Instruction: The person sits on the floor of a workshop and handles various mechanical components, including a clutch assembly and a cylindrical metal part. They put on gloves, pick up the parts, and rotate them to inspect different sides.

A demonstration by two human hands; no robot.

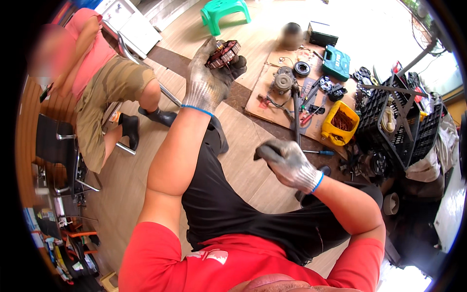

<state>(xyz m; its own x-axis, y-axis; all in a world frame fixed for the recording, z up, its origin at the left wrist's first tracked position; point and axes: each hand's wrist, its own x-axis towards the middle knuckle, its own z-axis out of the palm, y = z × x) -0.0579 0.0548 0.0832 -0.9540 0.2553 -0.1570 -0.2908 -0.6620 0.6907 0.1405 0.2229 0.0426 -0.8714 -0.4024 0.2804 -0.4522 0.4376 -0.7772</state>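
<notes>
My left hand [208, 70], in a dirty grey work glove with a blue cuff, is raised and closed round a motor stator [224, 54]. The stator is a dark ring-shaped core with reddish-brown windings. A thin line, perhaps a wire, hangs below it. My right hand [287, 163], gloved alike, is lower and to the right, apart from the stator. Its fingers are curled in a pinch, and whatever they hold is too small to name. Beyond it, a cardboard sheet [258, 104] on the floor bears a round metal motor housing [283, 82].
Near the cardboard lie a black ring [302, 68], a teal tool case [336, 63], a cut yellow jug [340, 122] with copper wire and a blue-handled screwdriver [319, 153]. Black crates [389, 121] stand right. A green stool [224, 14] is ahead; a seated person [104, 78] is left.
</notes>
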